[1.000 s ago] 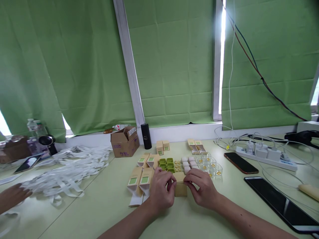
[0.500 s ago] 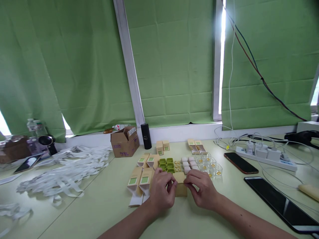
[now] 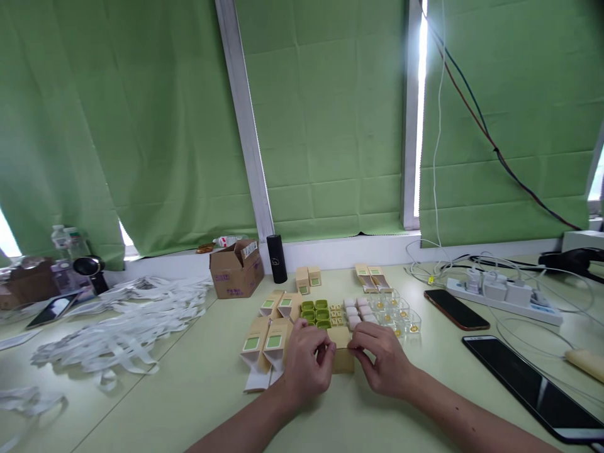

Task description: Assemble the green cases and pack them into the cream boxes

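A small tan cardboard box point(image 3: 343, 358) is between my two hands at the table's front middle. My left hand point(image 3: 309, 358) pinches its left edge, and my right hand point(image 3: 382, 357) pinches the right edge. Left of them lie several tan boxes with green labels point(image 3: 275, 341), their white-lined flaps open. Just beyond my fingers are green cups point(image 3: 321, 313), small yellowish pieces point(image 3: 336, 314), white rounded pieces point(image 3: 353, 322) and clear containers with yellow centres point(image 3: 414, 327).
White straps point(image 3: 117, 321) spread over the left side. A brown carton point(image 3: 236, 270) and a black cylinder point(image 3: 276, 258) stand at the back. Two phones point(image 3: 457, 309) point(image 3: 533, 384), a power strip point(image 3: 504, 296) and cables lie right. More tan boxes point(image 3: 372, 278) sit farther back.
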The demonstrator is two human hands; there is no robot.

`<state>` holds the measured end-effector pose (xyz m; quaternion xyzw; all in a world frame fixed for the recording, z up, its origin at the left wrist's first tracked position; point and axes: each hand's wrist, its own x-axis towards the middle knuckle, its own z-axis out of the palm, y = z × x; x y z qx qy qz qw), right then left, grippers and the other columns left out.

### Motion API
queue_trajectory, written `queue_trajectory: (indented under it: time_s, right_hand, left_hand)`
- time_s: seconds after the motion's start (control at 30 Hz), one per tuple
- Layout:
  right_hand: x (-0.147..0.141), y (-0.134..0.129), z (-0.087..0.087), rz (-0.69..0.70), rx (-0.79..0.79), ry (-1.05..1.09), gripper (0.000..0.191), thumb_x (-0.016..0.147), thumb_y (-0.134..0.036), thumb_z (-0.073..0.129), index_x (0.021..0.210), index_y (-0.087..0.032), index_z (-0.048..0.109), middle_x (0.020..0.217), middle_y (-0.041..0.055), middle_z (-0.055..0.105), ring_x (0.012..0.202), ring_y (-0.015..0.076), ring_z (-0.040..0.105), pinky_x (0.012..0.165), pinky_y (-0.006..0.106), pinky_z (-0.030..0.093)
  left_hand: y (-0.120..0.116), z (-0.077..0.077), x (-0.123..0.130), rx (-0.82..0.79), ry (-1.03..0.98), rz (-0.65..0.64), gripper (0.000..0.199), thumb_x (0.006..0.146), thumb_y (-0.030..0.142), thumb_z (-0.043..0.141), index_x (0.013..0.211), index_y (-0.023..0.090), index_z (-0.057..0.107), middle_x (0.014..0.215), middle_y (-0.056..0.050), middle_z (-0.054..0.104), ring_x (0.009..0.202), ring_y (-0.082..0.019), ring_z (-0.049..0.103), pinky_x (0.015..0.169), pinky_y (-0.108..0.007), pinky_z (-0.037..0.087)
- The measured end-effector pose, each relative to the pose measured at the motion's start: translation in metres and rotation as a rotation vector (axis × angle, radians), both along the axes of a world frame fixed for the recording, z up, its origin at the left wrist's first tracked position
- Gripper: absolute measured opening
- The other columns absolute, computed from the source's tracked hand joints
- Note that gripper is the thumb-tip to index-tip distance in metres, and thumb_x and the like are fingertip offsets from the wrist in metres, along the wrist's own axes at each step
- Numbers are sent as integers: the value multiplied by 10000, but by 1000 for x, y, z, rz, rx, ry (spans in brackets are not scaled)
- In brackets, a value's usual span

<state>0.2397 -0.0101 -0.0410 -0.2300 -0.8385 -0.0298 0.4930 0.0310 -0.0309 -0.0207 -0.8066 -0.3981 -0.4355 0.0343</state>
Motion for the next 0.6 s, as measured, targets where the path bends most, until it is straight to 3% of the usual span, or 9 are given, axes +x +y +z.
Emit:
queue_trajectory:
  time_s: [0.1,0.2,0.4,0.6]
  right_hand:
    - [2,0,1,-24,-39,-15,155,847,-85,557,914,-221,590,760,19,638,675,187,584,598,293,350]
    - [5,1,2,-47,-45,-37,193,848,-110,569,1006,-221,567,763,9,633,658,184,586,594,291,363]
    - [10,5,2,-84,-71,-77,210,851,-132,574,1037,-224,542,767,5,631,652,184,586,590,295,356]
    - [12,13,-3,-104,-142,-16,202,845,-119,576,1015,-226,548,742,-7,634,619,170,575,589,282,384]
  left_hand:
    - [2,2,1,-63,-14,82,178,937,232,517,892,224,689,597,18,622,597,-191,572,776,-380,394]
    - [6,1,1,-131,11,193,261,967,232,511,1093,222,740,591,22,659,626,-221,629,809,-397,408]
    - [12,-1,1,-171,60,244,233,972,190,514,952,234,742,719,4,760,643,-217,661,820,-394,391]
    - [11,-1,0,-154,87,256,244,959,178,495,738,216,591,659,11,701,599,-190,599,797,-380,362]
